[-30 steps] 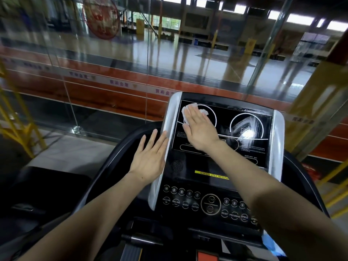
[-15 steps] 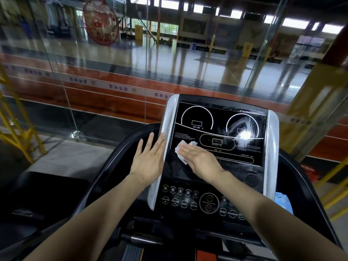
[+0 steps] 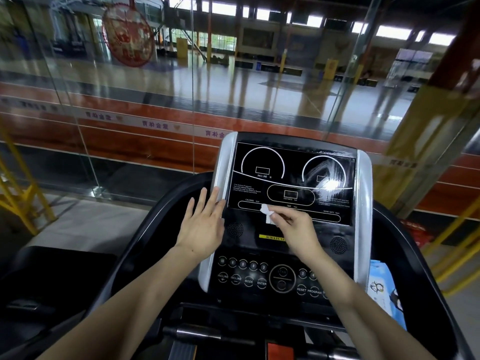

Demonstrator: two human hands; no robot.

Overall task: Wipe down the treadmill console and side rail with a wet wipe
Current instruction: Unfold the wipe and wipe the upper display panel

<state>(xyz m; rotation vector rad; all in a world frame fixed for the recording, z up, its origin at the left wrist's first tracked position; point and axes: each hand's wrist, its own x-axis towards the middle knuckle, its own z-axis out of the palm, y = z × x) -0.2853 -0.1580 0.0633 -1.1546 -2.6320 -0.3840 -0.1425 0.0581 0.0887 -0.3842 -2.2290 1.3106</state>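
The treadmill console is a black display panel with silver side strips and a row of buttons below. My right hand pinches a small crumpled white wet wipe against the lower edge of the display, near its middle. My left hand lies flat with fingers spread on the console's left silver strip and the black housing beside it. The black side rail curves down on the left; its right counterpart runs behind the console.
A blue and white pack of wipes lies in the tray right of the console. A glass wall stands just ahead, with a sports hall beyond. Yellow metal railings flank both sides.
My right hand slid the wipe from the upper left dial down to the display's lower edge, then shifted right and changed from a flat palm to a pinch. My left hand stayed put.
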